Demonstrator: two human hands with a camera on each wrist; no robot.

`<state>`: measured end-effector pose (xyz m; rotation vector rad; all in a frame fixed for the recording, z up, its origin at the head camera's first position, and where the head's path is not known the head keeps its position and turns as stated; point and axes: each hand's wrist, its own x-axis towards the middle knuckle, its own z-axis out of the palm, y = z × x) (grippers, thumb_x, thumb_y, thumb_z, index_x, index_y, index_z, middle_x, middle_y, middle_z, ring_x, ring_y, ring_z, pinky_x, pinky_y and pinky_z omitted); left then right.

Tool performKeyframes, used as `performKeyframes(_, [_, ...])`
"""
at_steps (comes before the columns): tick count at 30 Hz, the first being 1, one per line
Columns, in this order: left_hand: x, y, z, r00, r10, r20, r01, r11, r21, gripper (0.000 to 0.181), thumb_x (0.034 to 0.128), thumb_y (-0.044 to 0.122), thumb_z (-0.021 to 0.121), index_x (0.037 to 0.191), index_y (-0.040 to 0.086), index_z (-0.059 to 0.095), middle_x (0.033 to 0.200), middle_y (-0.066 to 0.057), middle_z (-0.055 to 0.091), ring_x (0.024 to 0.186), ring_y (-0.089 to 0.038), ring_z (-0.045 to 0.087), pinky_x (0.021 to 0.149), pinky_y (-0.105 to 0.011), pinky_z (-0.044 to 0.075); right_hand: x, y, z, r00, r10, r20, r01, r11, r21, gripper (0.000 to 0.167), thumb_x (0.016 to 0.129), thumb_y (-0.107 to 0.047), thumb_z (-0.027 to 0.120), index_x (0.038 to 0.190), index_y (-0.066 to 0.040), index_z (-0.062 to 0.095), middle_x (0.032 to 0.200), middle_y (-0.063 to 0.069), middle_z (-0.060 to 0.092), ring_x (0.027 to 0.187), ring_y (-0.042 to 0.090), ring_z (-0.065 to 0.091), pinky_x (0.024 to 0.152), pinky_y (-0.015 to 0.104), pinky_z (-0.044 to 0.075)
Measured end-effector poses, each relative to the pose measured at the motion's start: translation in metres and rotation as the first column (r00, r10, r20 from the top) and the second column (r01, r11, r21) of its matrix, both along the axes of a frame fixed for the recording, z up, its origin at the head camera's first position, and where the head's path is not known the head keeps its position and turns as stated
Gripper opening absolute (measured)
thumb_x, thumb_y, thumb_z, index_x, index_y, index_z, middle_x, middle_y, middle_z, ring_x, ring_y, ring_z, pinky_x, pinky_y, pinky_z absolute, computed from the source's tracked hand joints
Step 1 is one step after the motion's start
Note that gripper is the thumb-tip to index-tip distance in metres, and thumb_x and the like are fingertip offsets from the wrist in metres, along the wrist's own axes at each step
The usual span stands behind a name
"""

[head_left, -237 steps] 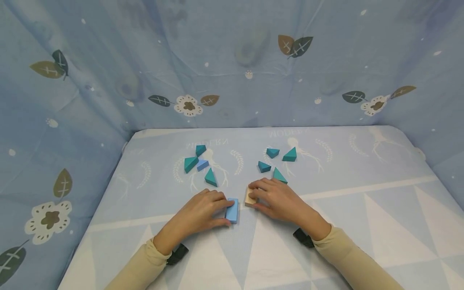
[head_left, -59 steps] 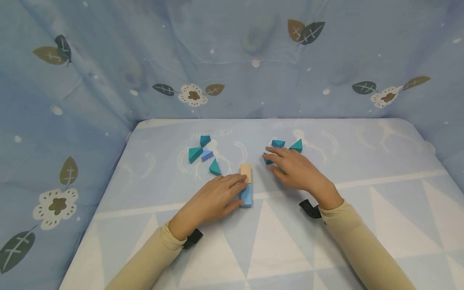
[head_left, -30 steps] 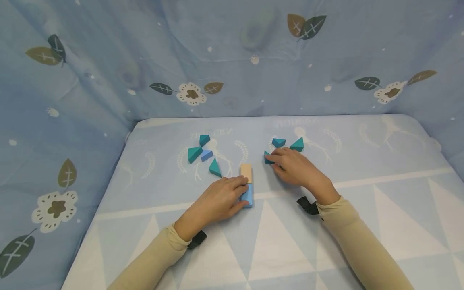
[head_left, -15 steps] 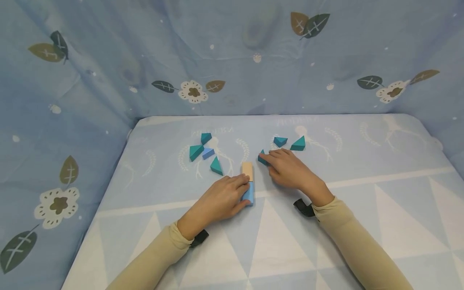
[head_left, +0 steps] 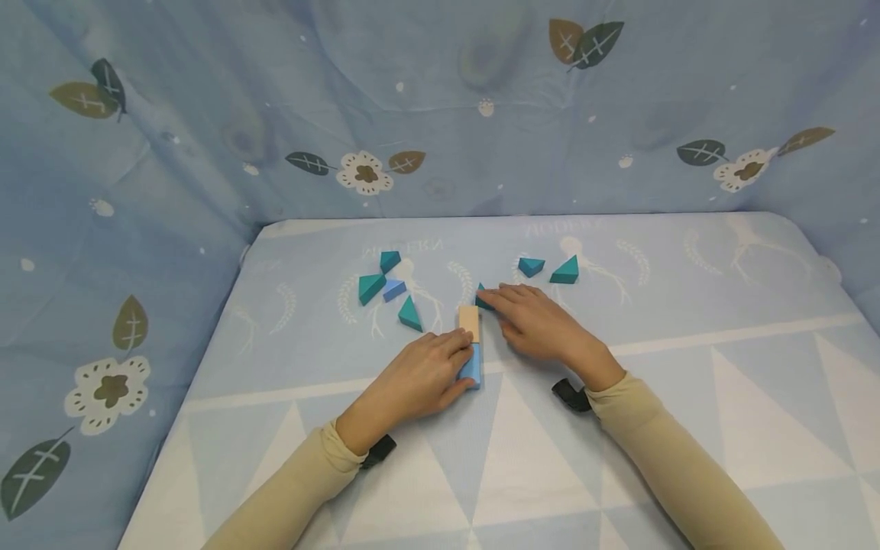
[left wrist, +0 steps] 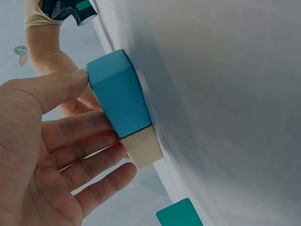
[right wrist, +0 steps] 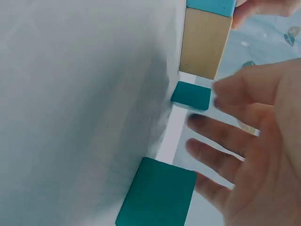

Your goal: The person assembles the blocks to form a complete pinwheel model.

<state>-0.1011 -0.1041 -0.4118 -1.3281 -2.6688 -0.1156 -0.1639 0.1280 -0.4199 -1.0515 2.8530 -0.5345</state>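
Nothing is clasped: the blue block [left wrist: 117, 96] is best steadied by the extended left hand [head_left: 422, 374], the teal wedge [head_left: 483, 305] nudged lightly by the extended right hand [head_left: 538, 321].

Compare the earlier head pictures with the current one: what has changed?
The wooden block, held apart by the right hand in the earliest picture, now sits against the far end of the blue block. The right hand let it go and has slid a teal piece left. The left hand stays at the blue block; the lilac-blue piece hasn't visibly moved.
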Motion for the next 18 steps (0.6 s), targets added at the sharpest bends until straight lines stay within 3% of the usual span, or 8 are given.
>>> performKeyframes(5, [0.0,0.0,0.0,1.0,0.002,0.001,-0.002,1.0,-0.002,0.043,0.0906,0.037,0.069,0.116,0.002,0.069,0.128,-0.009,0.063,0.125,-0.022,0.058,0.094,-0.035,0.051,0.0,-0.002,0.001,0.999,-0.016,-0.052,0.014,0.999,-0.046,0.044,0.096,-0.009,0.057,0.139,-0.006,0.053,0.138,0.014,0.056,0.13,0.033,0.05,0.106,0.052,0.041])
performKeyframes(18, [0.0,-0.001,-0.001,1.0,-0.005,-0.02,0.005,1.0,0.008,0.044,0.0883,0.037,0.072,0.115,0.002,0.069,0.126,-0.008,0.063,0.123,-0.021,0.059,0.093,-0.033,0.052,0.004,-0.013,-0.005,0.998,0.048,0.043,-0.044,0.995,-0.094,0.048,0.095,-0.005,0.054,0.142,-0.006,0.048,0.144,0.011,0.052,0.134,0.032,0.047,0.106,0.055,0.039])
